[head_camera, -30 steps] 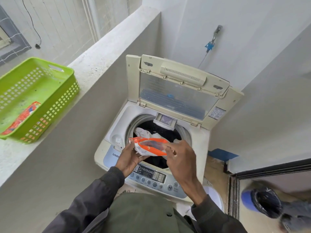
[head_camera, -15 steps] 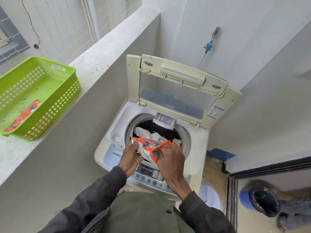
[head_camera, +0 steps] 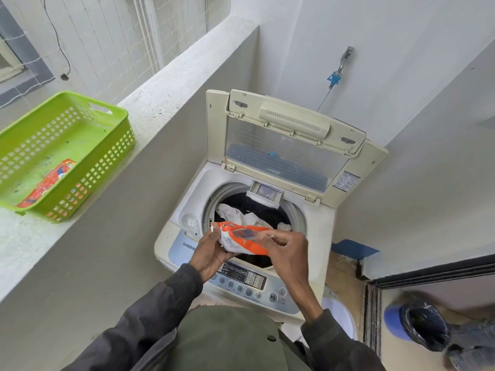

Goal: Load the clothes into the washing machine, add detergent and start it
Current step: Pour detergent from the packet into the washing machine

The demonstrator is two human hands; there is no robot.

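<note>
**Op:** Hands, quick?

**Ann:** Both of yours are on the detergent sachet [head_camera: 242, 238]. Your left hand [head_camera: 211, 254] grips its left end with the fingers curled round it. Your right hand [head_camera: 290, 253] pinches the right end, fingers bent over the top edge. Neither hand holds anything else.

**Op:** Where does the sachet sit?

**Ann:** You hold it in the air over the front of the drum opening, just above the control panel [head_camera: 249, 279]. It is orange and white, crumpled, and lies roughly level between your hands. Cannot tell whether it is torn open.

**Op:** And the load?

**Ann:** The clothes are in the drum of the washing machine [head_camera: 318, 236]. A white piece [head_camera: 242, 216] lies on top and dark fabric [head_camera: 254, 204] shows behind it. The lid [head_camera: 289, 145] stands folded up at the back.

**Op:** Anything around you?

**Ann:** A green basket [head_camera: 107, 162] sits on the ledge [head_camera: 166, 97] to your left, well apart from the machine. A second sachet [head_camera: 48, 183], also orange, lies flat inside it. There is a tap [head_camera: 345, 58] on the wall behind the machine. A blue bin [head_camera: 392, 321] with a dark liner stands on the floor to your right, past the door track. Your dark sleeves fill the bottom of the view.
</note>
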